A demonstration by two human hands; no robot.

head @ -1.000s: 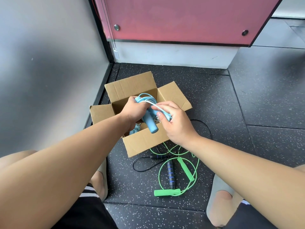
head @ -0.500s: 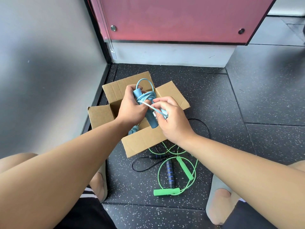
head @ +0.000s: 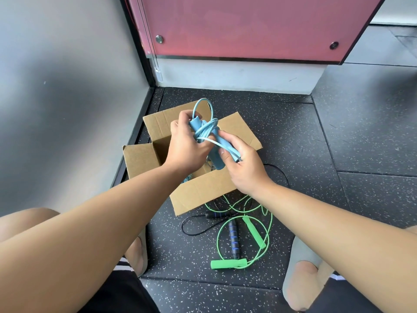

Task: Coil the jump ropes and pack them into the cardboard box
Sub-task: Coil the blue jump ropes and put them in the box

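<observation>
An open cardboard box (head: 203, 193) sits on the dark speckled floor. Above it I hold a light blue jump rope (head: 208, 129), its cord looped around the blue handles. My left hand (head: 186, 143) grips the bundle near the handles' top. A strand of the cord is pinched in my right hand (head: 242, 163) beside the lower handle. Another bit of blue rope shows inside the box, mostly hidden. On the floor in front of the box lie a green jump rope (head: 252, 231) and a black jump rope (head: 233, 238) with blue-ringed handles, tangled together.
A grey wall (head: 67, 109) stands close on the left. A pink panel (head: 248, 26) over a white base closes the back. My knees and slippers (head: 302, 267) flank the ropes on the floor.
Both hands have lifted the blue bundle higher above the box, and a loop of cord now sticks up over my left hand. My right hand has drawn the strand down to the right.
</observation>
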